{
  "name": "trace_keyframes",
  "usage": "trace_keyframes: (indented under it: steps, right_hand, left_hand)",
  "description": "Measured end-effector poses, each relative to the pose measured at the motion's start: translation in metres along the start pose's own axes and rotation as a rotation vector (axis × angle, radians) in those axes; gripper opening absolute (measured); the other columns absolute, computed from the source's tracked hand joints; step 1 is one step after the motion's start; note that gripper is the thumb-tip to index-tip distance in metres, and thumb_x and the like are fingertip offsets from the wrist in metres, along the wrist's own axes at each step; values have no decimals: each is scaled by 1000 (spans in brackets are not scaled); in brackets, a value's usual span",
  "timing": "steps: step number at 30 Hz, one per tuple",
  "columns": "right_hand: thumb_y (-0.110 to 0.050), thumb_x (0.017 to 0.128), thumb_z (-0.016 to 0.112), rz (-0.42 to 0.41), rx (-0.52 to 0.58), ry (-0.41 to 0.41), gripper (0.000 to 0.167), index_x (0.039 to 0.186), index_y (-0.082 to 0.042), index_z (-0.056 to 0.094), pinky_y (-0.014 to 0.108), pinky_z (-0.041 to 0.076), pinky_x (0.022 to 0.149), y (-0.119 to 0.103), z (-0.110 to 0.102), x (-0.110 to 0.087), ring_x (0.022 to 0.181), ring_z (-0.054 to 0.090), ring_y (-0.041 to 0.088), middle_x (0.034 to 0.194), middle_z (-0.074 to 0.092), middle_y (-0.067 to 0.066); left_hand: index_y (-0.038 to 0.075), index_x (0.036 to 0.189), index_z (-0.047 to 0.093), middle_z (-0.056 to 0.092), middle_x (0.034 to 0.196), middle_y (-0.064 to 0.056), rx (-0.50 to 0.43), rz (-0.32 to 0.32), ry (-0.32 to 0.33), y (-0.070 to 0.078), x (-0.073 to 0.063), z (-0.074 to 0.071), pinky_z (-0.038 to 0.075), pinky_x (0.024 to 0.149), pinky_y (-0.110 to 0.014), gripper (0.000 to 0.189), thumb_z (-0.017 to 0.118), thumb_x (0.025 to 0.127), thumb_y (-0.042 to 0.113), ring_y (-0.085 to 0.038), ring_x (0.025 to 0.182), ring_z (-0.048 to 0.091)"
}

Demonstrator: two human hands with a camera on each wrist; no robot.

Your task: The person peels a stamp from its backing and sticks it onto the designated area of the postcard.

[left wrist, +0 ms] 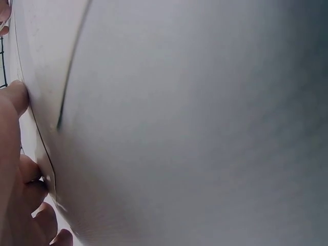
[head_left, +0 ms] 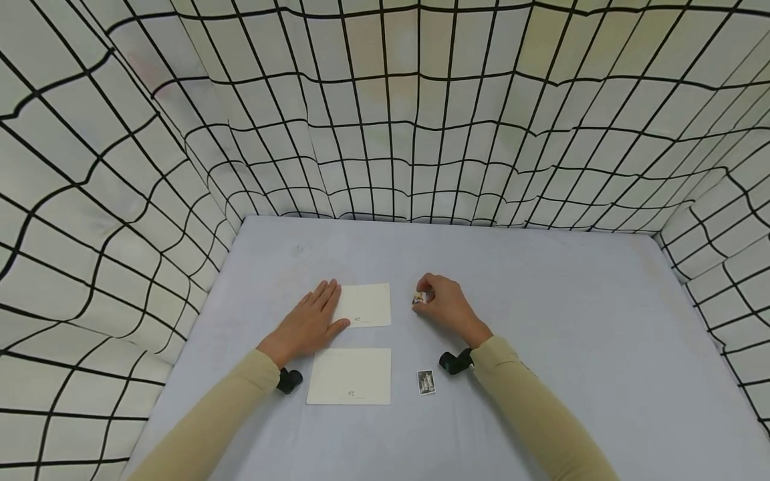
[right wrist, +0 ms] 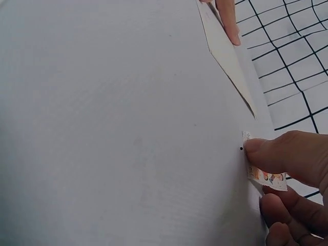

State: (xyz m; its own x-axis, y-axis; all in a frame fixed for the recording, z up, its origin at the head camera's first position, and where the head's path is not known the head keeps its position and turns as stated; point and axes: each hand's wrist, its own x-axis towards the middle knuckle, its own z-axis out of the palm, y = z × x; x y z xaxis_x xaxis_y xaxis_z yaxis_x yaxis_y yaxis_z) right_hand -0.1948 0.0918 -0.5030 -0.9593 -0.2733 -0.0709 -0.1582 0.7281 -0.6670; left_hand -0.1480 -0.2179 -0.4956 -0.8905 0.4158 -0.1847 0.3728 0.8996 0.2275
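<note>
Left hand [head_left: 309, 321] reaching far, palm down; right hand [head_left: 450, 306] reaching far, angling left. Two cards lying left: far card [head_left: 369, 304], near card [head_left: 349, 375]. Two stamps right: far stamp [head_left: 419, 298], near stamp [head_left: 426, 382]. Left hand resting straight-fingered on far card's left side; right hand pinching far stamp, thumb and fingers curling. Near stamp lying loose, right of near card.

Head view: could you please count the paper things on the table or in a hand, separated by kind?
White cards: 2 (far card partly under the left hand, near card)
Stamps: 2 (held stamp in the right hand, loose stamp on the table)
Total: 4
</note>
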Motion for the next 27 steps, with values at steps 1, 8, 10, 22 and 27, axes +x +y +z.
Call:
trace_keyframes:
  steps: [1, 8, 10, 22, 27]
  right_hand:
    - [-18, 85, 86, -2, 7, -1, 30, 107, -10, 67, 27, 49, 72, 0, 0, 0, 83, 59, 15, 94, 68, 6]
    - [-16, 90, 80, -46, 32, 34, 20, 106, -11, 68, 29, 51, 75, 3, 2, -2, 83, 62, 15, 91, 71, 5]
    - [-15, 92, 78, -56, 40, 51, 16, 105, -11, 69, 30, 54, 78, 4, 3, -2, 86, 65, 16, 95, 74, 6]
    - [-14, 94, 74, -51, 154, 84, 11, 104, -11, 73, 40, 61, 85, 4, 2, -7, 96, 74, 24, 105, 78, 9]
    - [-16, 93, 75, -25, 192, 85, 12, 105, -13, 74, 37, 61, 85, 8, -2, -5, 96, 74, 22, 105, 78, 9]
  left_hand:
    - [-7, 162, 18, 15, 173, -25, -2, -1, -1, 0, 0, 0, 22, 129, -62, 78, 48, 109, 42, -45, 161, 15]
    - [-7, 162, 17, 15, 173, -25, -1, -5, -4, 1, -1, 0, 22, 130, -61, 79, 49, 109, 43, -44, 162, 14]
    - [-7, 162, 18, 16, 173, -25, 1, -2, -1, 1, -1, 0, 23, 129, -61, 79, 49, 109, 42, -45, 161, 15]
    - [-7, 162, 19, 17, 173, -24, 9, 3, 2, 0, -1, -2, 23, 129, -61, 72, 44, 111, 38, -45, 161, 15]
    - [-5, 163, 19, 17, 173, -23, -5, 21, 46, 0, 2, -4, 23, 129, -60, 72, 43, 111, 39, -44, 161, 16]
